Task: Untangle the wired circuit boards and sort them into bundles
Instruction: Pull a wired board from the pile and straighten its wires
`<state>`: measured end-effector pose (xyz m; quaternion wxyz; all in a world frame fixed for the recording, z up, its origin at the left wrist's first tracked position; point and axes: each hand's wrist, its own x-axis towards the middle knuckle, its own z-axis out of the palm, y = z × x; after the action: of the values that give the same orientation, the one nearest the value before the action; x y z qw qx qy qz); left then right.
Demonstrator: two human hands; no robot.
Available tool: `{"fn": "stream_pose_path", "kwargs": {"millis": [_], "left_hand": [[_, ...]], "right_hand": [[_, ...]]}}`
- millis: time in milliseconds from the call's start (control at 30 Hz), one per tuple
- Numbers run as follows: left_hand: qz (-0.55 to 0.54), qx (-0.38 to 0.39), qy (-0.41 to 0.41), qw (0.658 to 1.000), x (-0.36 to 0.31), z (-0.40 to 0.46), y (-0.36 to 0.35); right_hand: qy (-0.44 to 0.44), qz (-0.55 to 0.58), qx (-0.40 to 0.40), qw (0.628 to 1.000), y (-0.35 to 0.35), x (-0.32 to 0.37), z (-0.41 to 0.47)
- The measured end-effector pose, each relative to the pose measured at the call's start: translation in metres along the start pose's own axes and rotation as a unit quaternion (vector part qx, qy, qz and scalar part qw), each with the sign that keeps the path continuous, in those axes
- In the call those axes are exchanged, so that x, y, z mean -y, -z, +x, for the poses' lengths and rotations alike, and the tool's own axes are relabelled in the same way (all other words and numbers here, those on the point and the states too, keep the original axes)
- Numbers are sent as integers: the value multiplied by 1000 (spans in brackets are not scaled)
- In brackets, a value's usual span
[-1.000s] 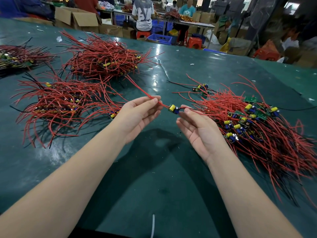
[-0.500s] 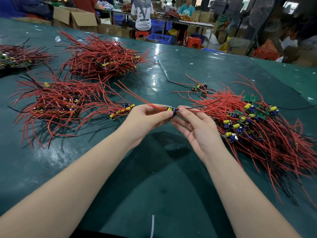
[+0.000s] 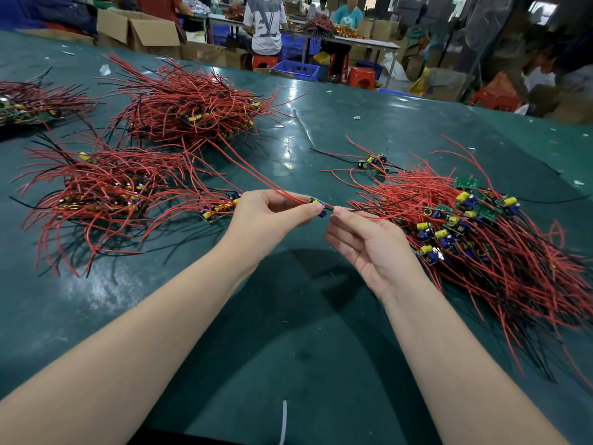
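With the left hand [image 3: 269, 216] pinching the circuit board [image 3: 316, 205], the right hand [image 3: 369, 242], fingers loosely open around its wire, should draw it clear of the tangled pile [image 3: 481, 239] slowly.

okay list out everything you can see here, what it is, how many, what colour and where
Table: one, dark green, fills the view.
Held board: one, green with a yellow part, red wire running up-left, above the table centre.
Unsorted pile: one, red and black wires with green boards, right.
Near bundle: one, red wires, left.
Far bundle: one, red wires, behind the near bundle.
Edge bundle: one, red and black, far left, cut off.
Loose boards: a few, black and yellow, beyond the unsorted pile.
Boxes: several, brown, past the table.
Stools: several, red, background.
People: count unclear, background benches.
Left hand: pinches the held board.
Right hand: palm up, fingertips at the board's black wire.
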<state>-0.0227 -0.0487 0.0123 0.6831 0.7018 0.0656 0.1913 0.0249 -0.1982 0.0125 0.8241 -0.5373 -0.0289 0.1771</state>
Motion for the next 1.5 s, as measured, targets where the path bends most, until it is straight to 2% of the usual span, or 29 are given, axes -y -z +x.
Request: {"fn": "stream_pose_path", "kwargs": {"millis": [200, 400, 600, 700, 867, 1067, 1167, 1333, 1500], "left_hand": [[-23, 37, 35, 998, 3, 2, 1], [-108, 56, 76, 990, 2, 2, 0], [-176, 43, 98, 979, 2, 3, -3], [-191, 38, 95, 976, 1, 4, -2], [-170, 37, 79, 981, 0, 3, -2], [-104, 29, 37, 993, 1, 0, -2], [-31, 32, -5, 999, 2, 0, 0], [23, 43, -27, 998, 3, 0, 2], [-25, 38, 16, 999, 3, 1, 0]], "right_hand": [[-17, 5, -9, 1000, 3, 0, 0], [-27, 17, -3, 999, 5, 0, 2], [13, 53, 18, 998, 4, 2, 4], [28, 36, 22, 999, 5, 4, 4], [24, 25, 24, 999, 5, 6, 3], [-114, 44, 16, 992, 7, 10, 1], [-144, 27, 5, 989, 11, 12, 1], [-146, -10, -10, 989, 13, 11, 3], [-94, -32, -8, 995, 13, 8, 5]]}}
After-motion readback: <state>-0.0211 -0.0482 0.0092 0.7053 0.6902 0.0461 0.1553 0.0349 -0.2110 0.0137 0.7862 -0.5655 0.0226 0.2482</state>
